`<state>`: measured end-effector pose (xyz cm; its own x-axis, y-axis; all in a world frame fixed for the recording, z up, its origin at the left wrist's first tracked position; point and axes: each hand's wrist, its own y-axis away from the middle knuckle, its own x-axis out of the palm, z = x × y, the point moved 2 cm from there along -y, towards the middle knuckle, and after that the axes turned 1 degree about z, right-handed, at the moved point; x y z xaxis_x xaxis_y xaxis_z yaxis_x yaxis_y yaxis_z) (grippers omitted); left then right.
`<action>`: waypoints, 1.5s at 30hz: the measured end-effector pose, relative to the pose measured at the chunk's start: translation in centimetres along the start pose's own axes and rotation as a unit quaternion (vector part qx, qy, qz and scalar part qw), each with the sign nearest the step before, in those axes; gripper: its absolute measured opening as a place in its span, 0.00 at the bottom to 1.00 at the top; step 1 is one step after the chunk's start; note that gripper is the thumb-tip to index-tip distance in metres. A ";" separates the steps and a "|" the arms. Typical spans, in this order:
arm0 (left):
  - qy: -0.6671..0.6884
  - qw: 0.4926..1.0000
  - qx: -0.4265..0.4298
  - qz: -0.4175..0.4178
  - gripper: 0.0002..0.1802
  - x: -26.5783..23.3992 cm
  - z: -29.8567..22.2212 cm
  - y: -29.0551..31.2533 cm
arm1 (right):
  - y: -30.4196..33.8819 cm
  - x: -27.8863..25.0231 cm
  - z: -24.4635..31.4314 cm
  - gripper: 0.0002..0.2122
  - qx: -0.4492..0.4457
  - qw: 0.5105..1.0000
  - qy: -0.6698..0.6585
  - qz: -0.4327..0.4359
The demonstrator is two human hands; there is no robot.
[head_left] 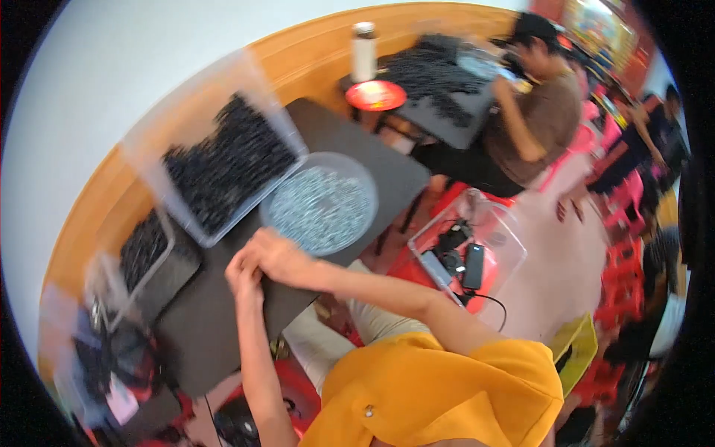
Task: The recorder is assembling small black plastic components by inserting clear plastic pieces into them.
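Observation:
Over the dark table [197, 328] my two hands meet, fingertips together. My left hand [244, 274] is closed, and whatever its fingers hold is hidden. Curled against it, my right hand [281, 258] is closed too; anything between its fingers is too small or blurred to make out. Just beyond my right hand stands a round translucent tub [372, 195] of small silvery-blue metal pieces [320, 208]. Behind my hands, a large clear plastic bin [293, 123] holds a heap of thin black pieces [231, 167].
A smaller clear box [173, 279] with black pieces sits at the left. A co-worker [540, 112] is seated at another table [454, 128] bearing black pieces, a bottle [364, 52] and a red plate [376, 95]. To my right, a clear bin [506, 249] holds black devices and cables.

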<state>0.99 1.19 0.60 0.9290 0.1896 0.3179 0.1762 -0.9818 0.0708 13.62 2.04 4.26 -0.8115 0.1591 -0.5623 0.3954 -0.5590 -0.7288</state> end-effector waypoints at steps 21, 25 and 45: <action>0.055 0.995 0.039 0.069 0.16 0.5 -1.1 0.7 | -1.2 -2.0 0.0 0.18 0.036 0.998 0.019 0.040; 0.018 0.996 0.032 0.085 0.16 0.2 -0.6 0.5 | -1.3 -2.3 -0.2 0.18 0.064 0.997 -0.018 0.038; -0.021 0.996 0.043 0.079 0.07 0.0 -0.4 0.5 | -0.6 -1.8 0.1 0.15 0.025 0.995 0.068 0.062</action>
<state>0.93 0.72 1.06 0.9601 0.0336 0.2778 0.0521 -0.9969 -0.0595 14.81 2.03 5.68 -0.6908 0.1920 -0.6971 0.4650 -0.6204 -0.6316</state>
